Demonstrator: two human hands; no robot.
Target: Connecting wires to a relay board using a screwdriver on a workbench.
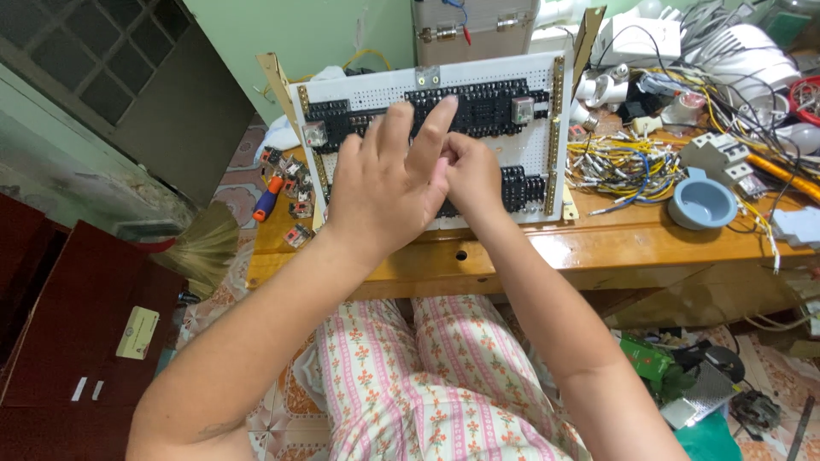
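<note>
My left hand [384, 183] is raised with fingers spread and pointing up; my right hand [472, 175] is curled loosely, touching it, forearms converging.

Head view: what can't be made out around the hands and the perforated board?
- Left hand covers the middle of the perforated board; parts beneath it are hidden.
- Right hand: fingertips sit behind the left hand, so any grip is unreadable.
- Wire pile: strands too tangled to follow.
- Floor clutter at lower right: cut by the frame edge.
</note>
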